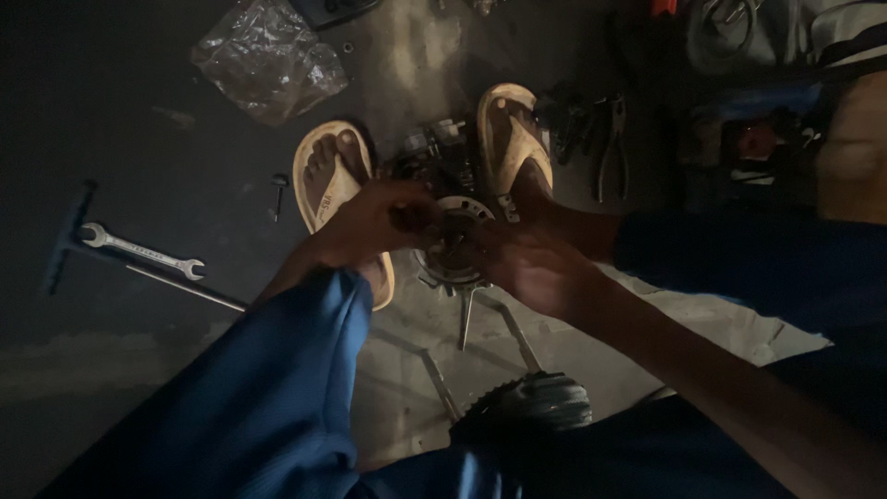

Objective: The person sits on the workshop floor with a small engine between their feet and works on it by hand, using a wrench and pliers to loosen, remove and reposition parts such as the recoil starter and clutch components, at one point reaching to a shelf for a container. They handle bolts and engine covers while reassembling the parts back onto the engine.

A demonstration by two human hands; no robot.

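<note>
A round metal engine part (pixel 459 242) with a disc-shaped face sits on the floor between my two feet in tan flip-flops (pixel 328 185). My left hand (pixel 381 222) grips the part's left side, fingers curled over its rim. My right hand (pixel 527 263) presses on its right side, fingers at the disc's centre. Whether a small tool is between the fingers is too dark to tell. Below the part a toothed sprocket (pixel 528 404) lies near my knees. My blue trouser leg (pixel 268 397) fills the lower left.
An open-ended spanner (pixel 140 249) and a T-handle rod (pixel 69 236) lie on the dark floor at left. A crumpled clear plastic bag (pixel 270 57) is at the top. Pliers (pixel 610 148) and other tools lie right of the feet. Thin metal rods (pixel 467 319) stick out below the part.
</note>
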